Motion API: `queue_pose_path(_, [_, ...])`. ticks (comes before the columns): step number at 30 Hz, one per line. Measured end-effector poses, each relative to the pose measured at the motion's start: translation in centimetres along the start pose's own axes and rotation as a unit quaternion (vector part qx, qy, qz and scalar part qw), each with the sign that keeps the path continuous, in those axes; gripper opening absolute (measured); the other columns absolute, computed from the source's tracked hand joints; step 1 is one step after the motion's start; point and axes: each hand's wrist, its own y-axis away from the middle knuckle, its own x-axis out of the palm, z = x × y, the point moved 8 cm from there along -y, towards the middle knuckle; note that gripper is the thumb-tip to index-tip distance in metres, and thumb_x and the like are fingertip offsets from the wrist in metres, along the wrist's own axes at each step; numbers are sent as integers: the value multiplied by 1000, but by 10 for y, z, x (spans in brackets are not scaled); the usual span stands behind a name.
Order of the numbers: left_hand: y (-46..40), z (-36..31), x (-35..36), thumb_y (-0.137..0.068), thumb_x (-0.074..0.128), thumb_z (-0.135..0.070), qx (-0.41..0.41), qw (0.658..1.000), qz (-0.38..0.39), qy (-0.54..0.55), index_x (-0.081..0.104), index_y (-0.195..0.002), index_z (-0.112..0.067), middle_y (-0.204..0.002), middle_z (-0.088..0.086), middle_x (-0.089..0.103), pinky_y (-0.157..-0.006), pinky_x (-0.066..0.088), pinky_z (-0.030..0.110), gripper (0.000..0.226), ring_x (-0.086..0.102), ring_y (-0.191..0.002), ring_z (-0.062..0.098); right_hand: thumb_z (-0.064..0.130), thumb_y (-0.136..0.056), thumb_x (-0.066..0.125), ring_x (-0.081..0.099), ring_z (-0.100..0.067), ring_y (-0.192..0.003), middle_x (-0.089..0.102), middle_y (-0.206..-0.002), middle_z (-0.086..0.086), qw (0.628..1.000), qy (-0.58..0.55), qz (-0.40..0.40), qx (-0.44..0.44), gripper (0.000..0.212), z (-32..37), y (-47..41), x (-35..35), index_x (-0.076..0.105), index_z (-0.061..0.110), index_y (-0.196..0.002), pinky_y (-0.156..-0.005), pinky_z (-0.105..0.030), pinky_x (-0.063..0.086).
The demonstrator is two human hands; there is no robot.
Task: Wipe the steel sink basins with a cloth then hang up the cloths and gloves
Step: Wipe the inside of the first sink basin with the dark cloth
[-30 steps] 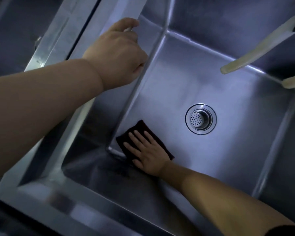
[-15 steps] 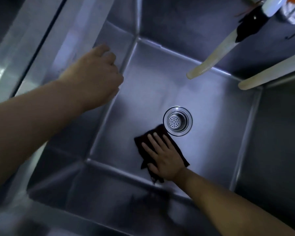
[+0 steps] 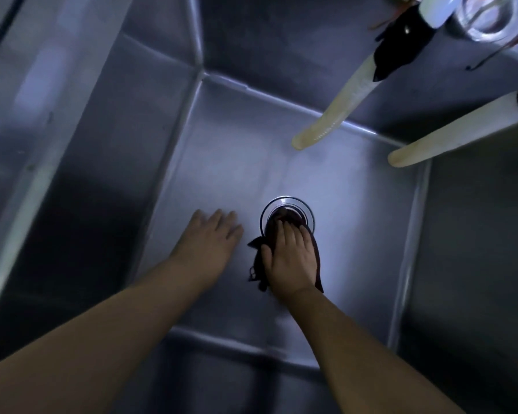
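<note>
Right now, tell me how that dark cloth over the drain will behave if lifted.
The dark cloth is probably floppy: it bunches and folds beside the right hand pressing it on the drain. Likely light, since it looks thin. It may hang limp and trail.

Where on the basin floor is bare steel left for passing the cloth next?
Bare floor lies behind the drain, up to the back wall under the two hoses, and right of the drain to the right wall. The middle is crowded: right hand presses the cloth on the drain, left hand close beside it.
</note>
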Motion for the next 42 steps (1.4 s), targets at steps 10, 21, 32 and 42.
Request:
queue_pose_path(10, [-8, -4, 23, -93, 44, -21, -25, 999, 21, 24, -10, -149, -20, -157, 9, -18, -113, 6, 55, 78, -10, -144, 33, 46, -98, 26, 46, -25, -110, 57, -115, -4, 1000, -21, 9, 18, 56, -7, -27, 1, 70, 12, -97, -101, -33, 19])
queue_pose_path(21, [-43, -32, -20, -86, 51, -19, 91, 992, -56, -67, -6, -150, -20, -153, 14, -27, -114, -5, 57, 86, -22, -142, 30, 36, -100, 29, 57, -26, -99, 64, -94, -7, 992, 50, 20, -116, 47, -4, -19, -10, 67, 9, -108, -110, -37, 27])
queue_pose_path(32, [-66, -34, -26, -80, 64, -29, 66, 991, 40, -109, -4, -150, -24, -151, 11, -33, -116, -2, 53, 98, -24, -141, 30, 59, -95, 11, 35, -26, -109, 47, -114, -7, 977, 155, 82, -117, 72, -10, -32, -6, 51, 9, -127, -110, -44, 13])
queue_pose_path(42, [-67, -31, -23, -59, 84, -42, 69, 989, 43, -127, -15, -147, -30, -148, 8, -39, -117, 0, 48, 134, -26, -140, 29, 45, -97, 36, 46, -22, -109, 60, -102, 1, 997, -3, 4, -82, 47, -20, -26, -16, 71, 15, -109, -116, -35, 2])
